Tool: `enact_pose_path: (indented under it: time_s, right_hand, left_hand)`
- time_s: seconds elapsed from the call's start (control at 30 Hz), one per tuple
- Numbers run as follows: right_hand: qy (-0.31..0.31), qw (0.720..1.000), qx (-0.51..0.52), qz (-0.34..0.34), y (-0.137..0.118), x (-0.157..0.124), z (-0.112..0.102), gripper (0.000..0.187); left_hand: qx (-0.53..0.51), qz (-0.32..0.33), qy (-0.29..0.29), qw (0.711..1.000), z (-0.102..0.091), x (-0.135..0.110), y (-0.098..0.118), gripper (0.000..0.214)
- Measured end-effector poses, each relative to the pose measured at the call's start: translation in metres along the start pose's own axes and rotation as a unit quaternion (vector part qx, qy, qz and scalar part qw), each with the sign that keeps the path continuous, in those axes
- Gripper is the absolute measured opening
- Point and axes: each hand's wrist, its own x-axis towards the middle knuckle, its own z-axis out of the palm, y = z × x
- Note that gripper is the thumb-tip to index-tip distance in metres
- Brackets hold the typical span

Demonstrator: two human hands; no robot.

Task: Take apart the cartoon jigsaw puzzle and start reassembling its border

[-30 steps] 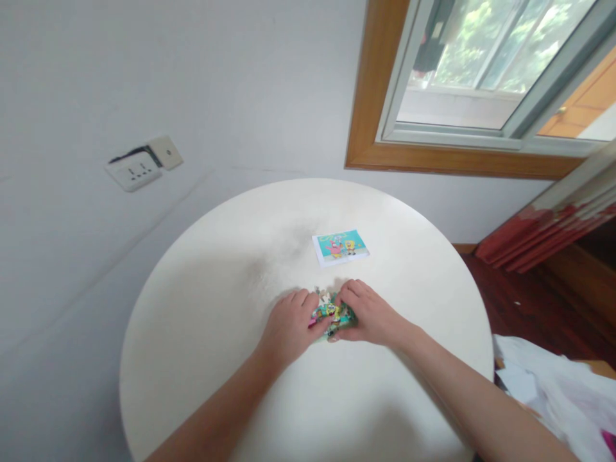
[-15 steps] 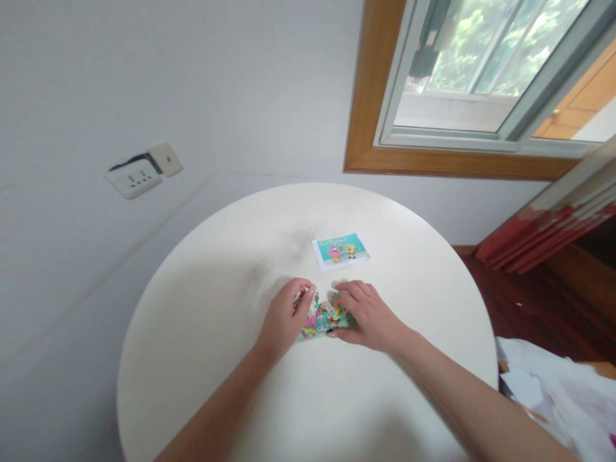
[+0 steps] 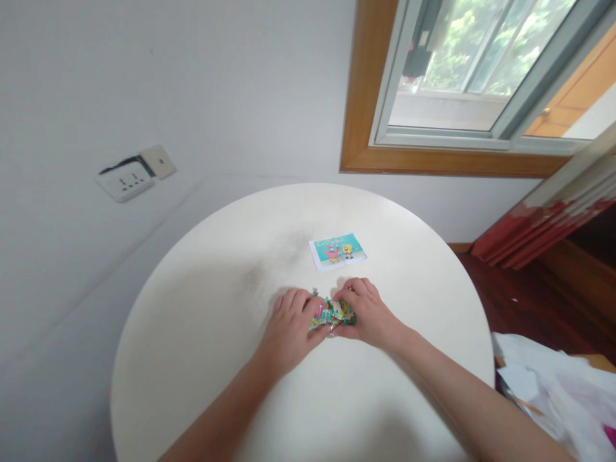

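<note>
puzzle pieces [image 3: 332, 313] sit bunched mid-table [image 3: 298, 398]; from afar i see my left hand [image 3: 287, 328] and right hand [image 3: 367, 312], fingers gripping opposite ends, probably keeping them together, the picture card [image 3: 338, 251] visible beyond.

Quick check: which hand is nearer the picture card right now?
Right. The right hand sits just on the near side of the picture card, toward its right end; the left hand is also on the near side, but farther off, to its left.
</note>
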Motion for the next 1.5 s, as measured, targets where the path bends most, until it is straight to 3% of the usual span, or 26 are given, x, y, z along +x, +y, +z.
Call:
enact_pose_path:
  time_s: [0.23,0.37,0.57,0.77,0.87,1.0,1.17,1.27,1.4,1.5]
  right_hand:
    - [-0.012,0.999,0.017,-0.045,0.003,-0.002,-0.005,0.06]
    - [-0.026,0.996,0.055,-0.064,0.001,-0.001,-0.006,0.053]
    - [-0.049,0.988,0.108,-0.096,-0.004,0.002,-0.005,0.066]
    - [-0.044,0.983,0.142,-0.105,-0.001,0.003,0.002,0.051]
    - [-0.03,0.981,0.158,-0.111,0.002,0.004,0.003,0.033]
    - [-0.035,0.976,0.185,-0.108,0.006,0.004,0.0,0.015]
    - [0.004,0.975,0.21,-0.071,0.008,0.007,-0.004,0.009]
    - [0.006,0.976,0.207,-0.068,0.005,0.006,-0.012,0.012]
    - [-0.079,0.983,0.125,-0.108,-0.002,-0.003,-0.03,0.02]
    - [-0.101,0.992,0.012,-0.068,-0.006,-0.015,-0.038,0.055]
  left_hand:
    - [0.015,0.0,-0.011,1.0,0.003,0.001,-0.001,0.04]
    - [0.011,0.022,-0.01,1.0,0.005,0.001,-0.001,0.034]
    - [-0.019,0.026,-0.027,0.999,0.008,0.003,0.001,0.021]
    - [0.0,0.042,-0.026,0.999,0.007,0.004,0.003,0.025]
    - [-0.007,0.043,-0.006,0.999,0.006,0.004,0.001,0.03]
    - [-0.058,-0.011,0.01,0.998,0.005,0.003,-0.006,0.033]
    - [-0.128,-0.106,0.021,0.986,0.002,0.004,-0.012,0.027]
    - [-0.123,-0.075,0.021,0.989,0.0,0.005,-0.008,0.028]
    - [-0.111,0.035,-0.009,0.993,-0.003,0.005,0.001,0.02]
    - [-0.078,0.065,-0.03,0.994,-0.003,0.002,0.007,0.025]
